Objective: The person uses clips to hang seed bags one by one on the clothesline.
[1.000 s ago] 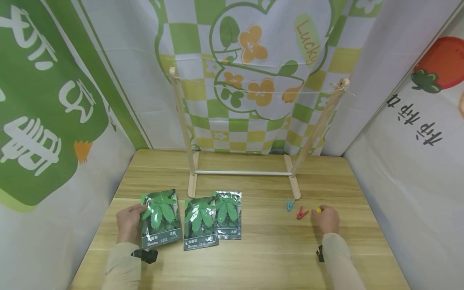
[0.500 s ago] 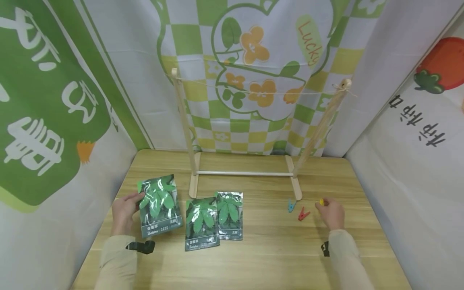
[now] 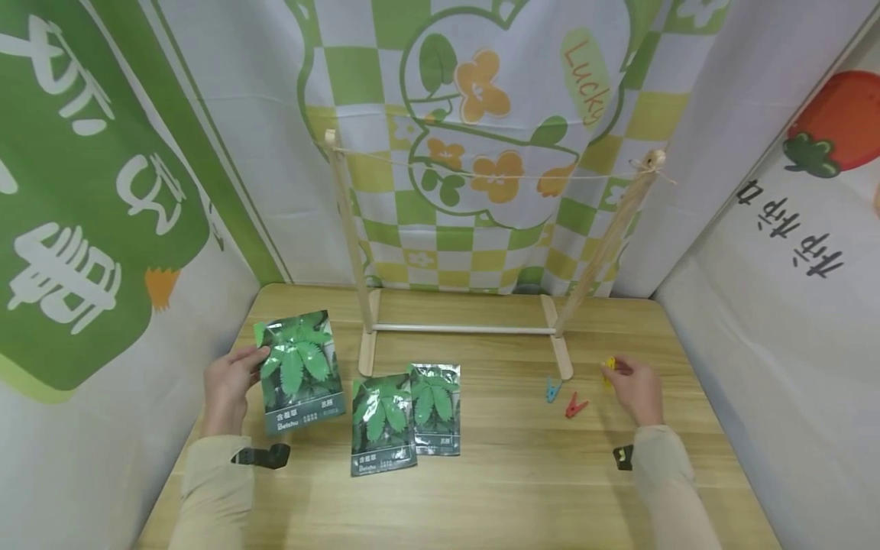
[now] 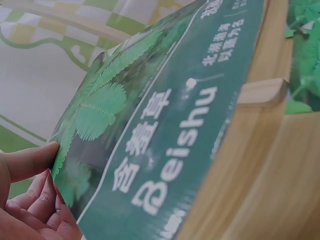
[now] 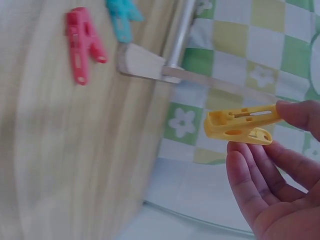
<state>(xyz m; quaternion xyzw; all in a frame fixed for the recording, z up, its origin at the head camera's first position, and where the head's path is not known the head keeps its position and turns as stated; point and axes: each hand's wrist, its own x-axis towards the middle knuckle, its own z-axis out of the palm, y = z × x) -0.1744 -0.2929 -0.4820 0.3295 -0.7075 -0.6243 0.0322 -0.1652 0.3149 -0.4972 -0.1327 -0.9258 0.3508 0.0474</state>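
Note:
My left hand (image 3: 230, 386) pinches a green seed packet (image 3: 299, 372) by its left edge, thumb on the printed front. In the left wrist view the packet (image 4: 150, 130) is tilted above the table, with a leaf picture and "Beishu" on it. My right hand (image 3: 635, 388) holds a yellow clothespin (image 5: 242, 124) between thumb and fingers; its jaws point away from the palm. Two more seed packets lie on the table, the nearer one (image 3: 382, 424) overlapping the other (image 3: 437, 409). A red clothespin (image 3: 574, 406) and a blue clothespin (image 3: 553, 390) lie left of my right hand.
A wooden stand with a left post (image 3: 352, 237) and a right post (image 3: 608, 241) rises at the table's back. A thin string (image 3: 536, 176) runs between the post tops, and a white rod (image 3: 461, 329) joins the feet. Printed curtains surround the table.
My left hand has raised the seed packet up and slightly left, away from the other packets. My right hand has lifted the yellow clothespin up and away from the red one.

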